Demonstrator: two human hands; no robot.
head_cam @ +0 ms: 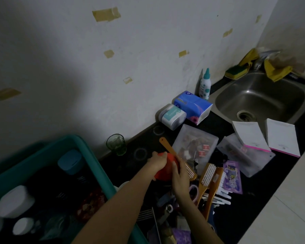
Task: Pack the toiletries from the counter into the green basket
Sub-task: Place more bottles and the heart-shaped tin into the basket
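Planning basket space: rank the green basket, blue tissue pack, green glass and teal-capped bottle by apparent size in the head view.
1. green basket
2. blue tissue pack
3. green glass and teal-capped bottle: too alike to rank

home kitchen corner, steel sink point(259, 97) at 2 o'clock, scrub sponge point(235, 72) behind it, dark table point(130, 166) cluttered with toiletries, taped-up wall point(130, 50)

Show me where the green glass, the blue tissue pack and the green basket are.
green glass point(116, 145), head view, its side wall.
blue tissue pack point(190, 104), head view, its top face.
green basket point(93, 161), head view, its right rim.
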